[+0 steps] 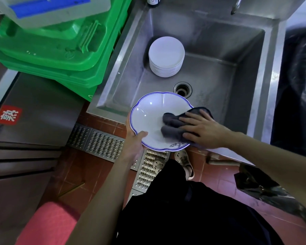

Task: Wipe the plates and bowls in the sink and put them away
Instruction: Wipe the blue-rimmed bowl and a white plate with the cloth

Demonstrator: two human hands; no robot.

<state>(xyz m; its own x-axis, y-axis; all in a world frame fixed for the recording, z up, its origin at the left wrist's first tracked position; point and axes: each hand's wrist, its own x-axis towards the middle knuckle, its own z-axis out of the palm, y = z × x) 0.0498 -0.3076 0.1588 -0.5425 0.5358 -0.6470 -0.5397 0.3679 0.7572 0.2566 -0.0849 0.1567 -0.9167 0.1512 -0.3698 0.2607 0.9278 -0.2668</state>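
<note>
A white scalloped plate with a blue rim (148, 117) is held over the front edge of the steel sink (251, 96). My left hand (133, 144) grips its near-left rim, thumb on top. My right hand (201, 131) lies flat with spread fingers on a dark grey cloth (173, 124), pressing it into the plate's right side. A stack of several plain white plates (166, 57) stands in the sink's far left corner.
Stacked green plastic crates (60, 55) sit left of the sink. The drain (182, 89) lies just beyond the held plate. A black bin bag (300, 89) is at the right. Metal floor grating (102, 144) and red tiles run below.
</note>
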